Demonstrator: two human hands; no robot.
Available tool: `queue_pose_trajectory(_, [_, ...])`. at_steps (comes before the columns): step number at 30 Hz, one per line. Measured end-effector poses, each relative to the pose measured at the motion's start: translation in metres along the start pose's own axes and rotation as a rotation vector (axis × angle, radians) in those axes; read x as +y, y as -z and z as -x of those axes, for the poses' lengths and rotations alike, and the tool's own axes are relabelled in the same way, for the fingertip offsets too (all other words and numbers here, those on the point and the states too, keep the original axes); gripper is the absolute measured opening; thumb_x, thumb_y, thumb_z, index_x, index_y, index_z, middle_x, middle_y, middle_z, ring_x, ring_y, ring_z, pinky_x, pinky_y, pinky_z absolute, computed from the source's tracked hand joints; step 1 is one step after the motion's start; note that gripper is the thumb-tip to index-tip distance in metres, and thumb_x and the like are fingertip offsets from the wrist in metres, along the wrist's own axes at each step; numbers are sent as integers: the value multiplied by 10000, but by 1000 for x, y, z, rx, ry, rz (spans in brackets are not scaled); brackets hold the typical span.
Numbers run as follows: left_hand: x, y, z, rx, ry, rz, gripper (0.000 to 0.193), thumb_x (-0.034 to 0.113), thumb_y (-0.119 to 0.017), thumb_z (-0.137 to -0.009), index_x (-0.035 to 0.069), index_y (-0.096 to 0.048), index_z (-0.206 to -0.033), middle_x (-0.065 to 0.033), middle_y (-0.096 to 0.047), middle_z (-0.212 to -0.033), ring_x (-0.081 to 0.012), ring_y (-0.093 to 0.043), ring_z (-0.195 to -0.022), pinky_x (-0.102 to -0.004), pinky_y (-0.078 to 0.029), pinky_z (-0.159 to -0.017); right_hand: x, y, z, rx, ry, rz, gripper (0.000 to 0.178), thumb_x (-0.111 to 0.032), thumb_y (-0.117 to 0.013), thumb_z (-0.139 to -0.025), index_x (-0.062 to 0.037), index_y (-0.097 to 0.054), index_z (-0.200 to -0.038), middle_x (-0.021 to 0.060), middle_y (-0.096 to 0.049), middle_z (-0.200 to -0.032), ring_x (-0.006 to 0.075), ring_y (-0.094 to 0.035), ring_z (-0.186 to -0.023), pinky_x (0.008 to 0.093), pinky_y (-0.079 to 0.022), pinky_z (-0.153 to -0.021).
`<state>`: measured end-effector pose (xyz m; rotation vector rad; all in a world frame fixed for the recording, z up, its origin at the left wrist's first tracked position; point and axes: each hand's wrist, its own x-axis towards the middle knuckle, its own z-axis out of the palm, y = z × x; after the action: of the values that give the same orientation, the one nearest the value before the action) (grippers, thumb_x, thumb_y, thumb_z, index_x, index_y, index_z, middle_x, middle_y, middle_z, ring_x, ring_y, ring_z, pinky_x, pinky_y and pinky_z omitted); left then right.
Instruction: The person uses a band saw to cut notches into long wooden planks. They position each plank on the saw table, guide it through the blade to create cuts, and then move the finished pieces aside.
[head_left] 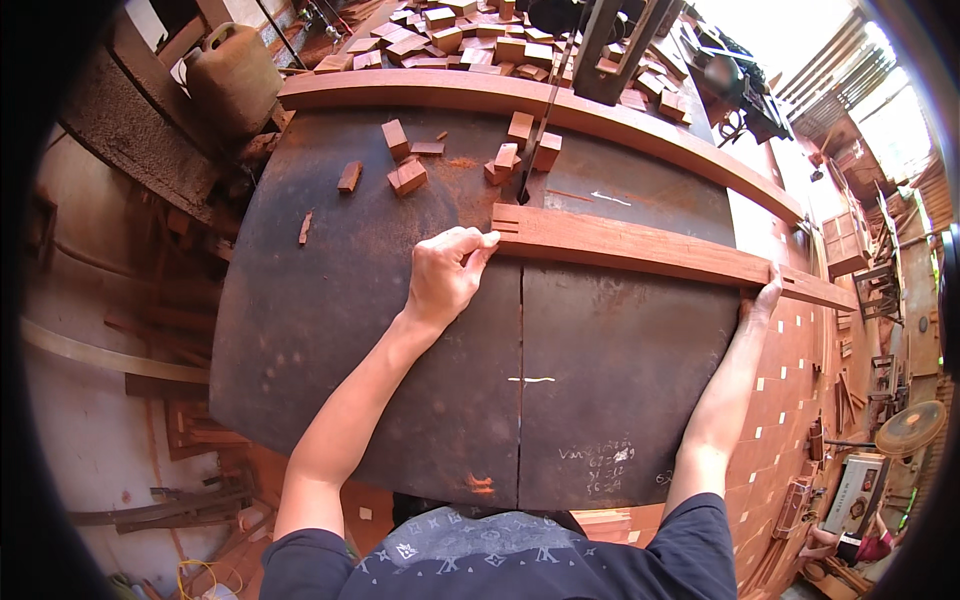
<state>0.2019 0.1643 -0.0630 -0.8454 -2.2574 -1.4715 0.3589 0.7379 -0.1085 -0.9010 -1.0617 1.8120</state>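
A reddish wooden bar (630, 242) lies across the dark saw table (620, 340), with short slots cut in its left end. My left hand (446, 275) is closed, thumb and forefinger pinching the bar's near left corner. Farther right, my right hand (762, 298) grips the bar near its right end, which sticks out past the table edge; some of its fingers are hidden. Just beyond the bar's left end stands the thin upright band saw blade (545, 120). Small wood blocks (505, 158) sit close around the blade.
A long wooden beam (420, 88) crosses the table's far side, with a heap of cut blocks (470, 40) behind it. More offcuts (407, 177) and sawdust lie left of the blade. A plastic jug (235, 80) stands at the far left. Chalk marks show near the front edge.
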Motion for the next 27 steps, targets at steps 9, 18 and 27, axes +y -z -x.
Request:
queue_pose_trajectory(9, [-9, -15, -19, -36, -25, -12, 84, 15, -815, -895, 4, -732, -899, -147, -739, -812, -246, -699, -657, -330, -494, -582, -1, 21, -23, -146, -5, -40, 562, -402, -627, -1018, -63, -552, -1461, 115, -648, -1342, 274, -635, -1244, 452, -529, -1059])
queue_pose_trajectory(18, [-10, -13, -19, -45, 34, 2, 72, 1, -815, -892, -1, -745, -910, -141, -759, -825, -204, -702, -652, -318, -498, -585, 0, 8, -2, -38, 6, -18, 520, -367, -642, -1003, -63, -562, -1417, 130, -647, -1348, 268, -647, -1247, 439, -570, -1017])
queue_pose_trajectory(27, [-15, -15, -29, -17, 71, 37, 91, 27, -829, -906, -14, -748, -907, -130, -769, -803, -108, -684, -657, -283, -518, -610, -8, 0, 6, -159, 8, -14, 493, -331, -642, -1010, -49, -573, -1407, 114, -666, -1314, 269, -651, -1229, 443, -570, -1010])
